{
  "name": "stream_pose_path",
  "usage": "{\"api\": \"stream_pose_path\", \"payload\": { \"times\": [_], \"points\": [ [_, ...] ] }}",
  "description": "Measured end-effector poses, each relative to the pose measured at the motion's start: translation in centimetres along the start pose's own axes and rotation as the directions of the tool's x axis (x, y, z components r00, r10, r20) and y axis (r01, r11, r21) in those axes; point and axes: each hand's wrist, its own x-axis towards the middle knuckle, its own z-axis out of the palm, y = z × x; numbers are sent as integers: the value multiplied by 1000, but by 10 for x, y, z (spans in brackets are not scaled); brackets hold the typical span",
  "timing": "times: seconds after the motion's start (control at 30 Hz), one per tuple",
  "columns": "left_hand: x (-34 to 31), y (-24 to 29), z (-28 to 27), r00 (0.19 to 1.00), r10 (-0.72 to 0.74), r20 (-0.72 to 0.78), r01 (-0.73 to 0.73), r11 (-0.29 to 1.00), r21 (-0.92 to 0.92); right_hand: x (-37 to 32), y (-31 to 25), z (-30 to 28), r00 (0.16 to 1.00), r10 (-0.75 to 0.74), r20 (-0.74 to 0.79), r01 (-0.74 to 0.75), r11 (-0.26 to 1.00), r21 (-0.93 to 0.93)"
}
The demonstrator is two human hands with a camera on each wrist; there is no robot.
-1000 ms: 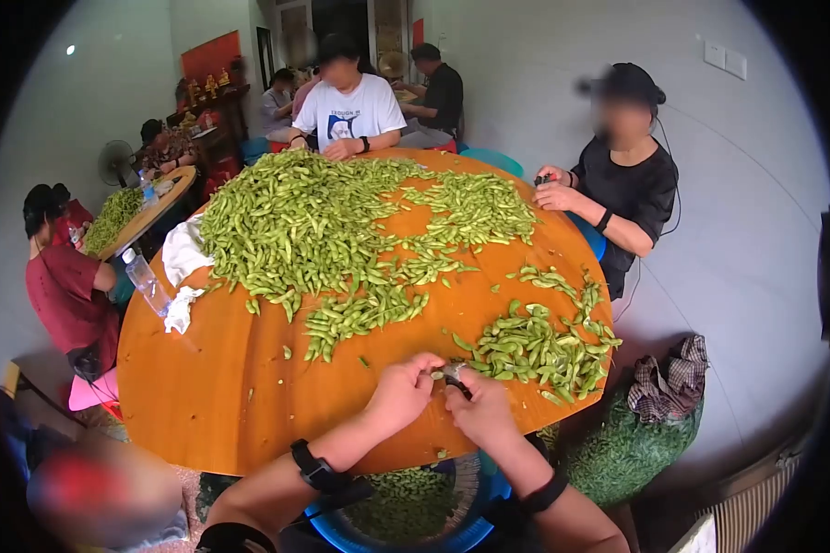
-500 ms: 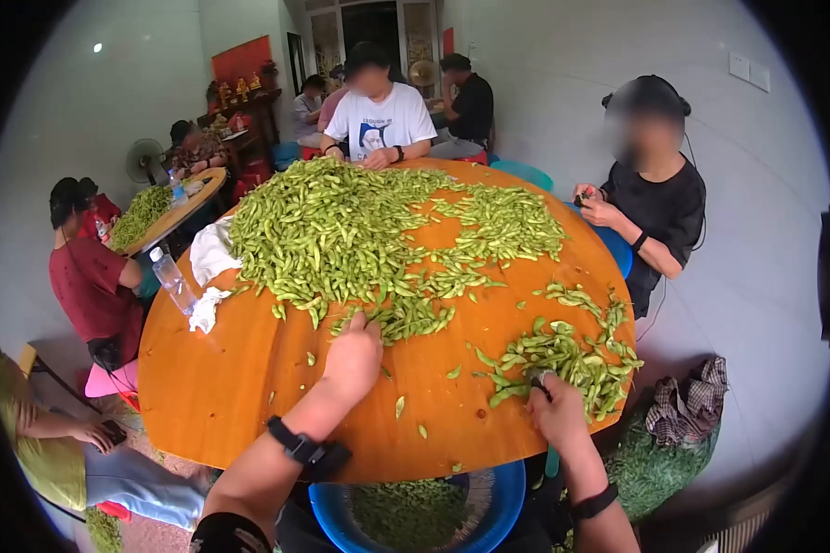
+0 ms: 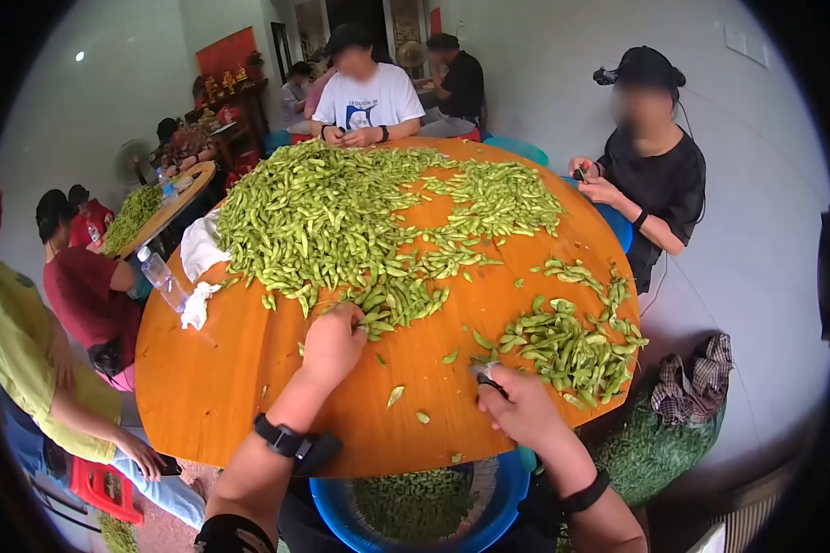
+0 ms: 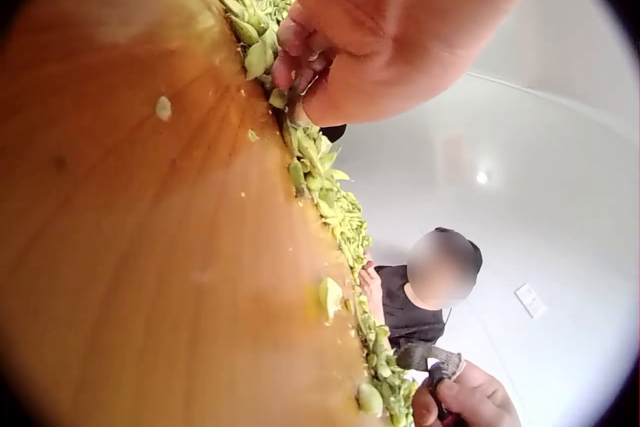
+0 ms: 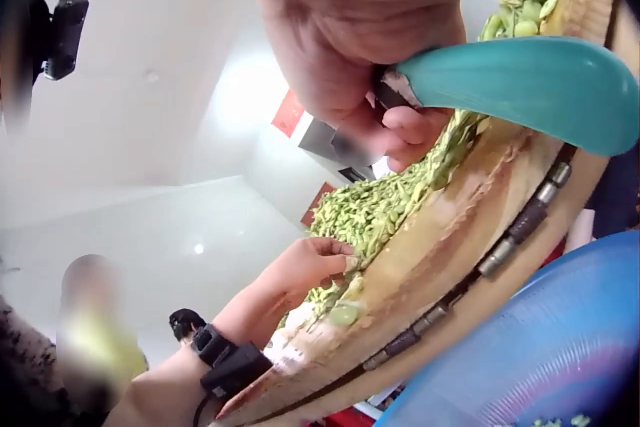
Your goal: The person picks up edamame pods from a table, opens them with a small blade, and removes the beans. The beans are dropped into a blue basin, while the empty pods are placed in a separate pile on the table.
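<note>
My left hand (image 3: 332, 346) is at the near edge of a cluster of green soybean pods (image 3: 397, 300). In the left wrist view its thumb and fingertips pinch together at a pod (image 4: 279, 98). My right hand (image 3: 526, 405) grips a tool with a curved teal handle (image 5: 520, 87); its metal end (image 4: 430, 354) sticks out past the fingers. That hand hovers over the near right of the table, left of a smaller heap of pods (image 3: 563, 346). What kind of tool it is, I cannot tell.
A large pod pile (image 3: 314, 212) covers the far part of the round wooden table (image 3: 212, 405). Below the near edge stands a blue basin (image 3: 516, 488) with green beans inside. A plastic bottle (image 3: 161, 276) and white tissue (image 3: 196, 306) lie at left. People sit around; one (image 3: 41, 359) is close at left.
My hands, together a second ago, have parted. The left reached the pods, then shifted slightly left and nearer. The right went to the right heap, then back left with the tool.
</note>
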Motion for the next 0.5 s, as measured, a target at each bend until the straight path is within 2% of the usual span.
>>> {"api": "stream_pose_path", "payload": {
  "times": [0.07,0.1,0.17,0.2,0.27,0.33,0.4,0.43,0.5],
  "points": [
    [-12,17,-5,997,76,-13,-77,994,-84,7,-4,5,998,53,35,-55,997,54],
    [-19,24,-2,996,84,1,-84,992,-91,10,-4,8,998,23,59,-28,996,84],
    [-34,38,7,982,104,158,-20,887,-462,12,-10,13,996,13,92,-26,989,143],
    [-39,50,4,979,111,169,-19,883,-469,13,-9,15,996,25,83,-37,989,141],
    [-46,69,-1,892,78,446,293,653,-699,16,-5,18,992,40,121,-65,974,217],
    [-49,66,10,861,140,489,314,610,-728,14,-8,15,986,96,136,-122,972,199],
    [-51,65,20,859,132,494,317,621,-717,14,-3,14,960,164,227,-240,898,369],
    [-54,63,24,857,136,497,319,618,-719,13,-1,14,960,169,224,-244,898,367],
    [-56,59,31,893,291,345,18,741,-671,12,2,14,952,194,237,-276,878,391]
  ]
}}
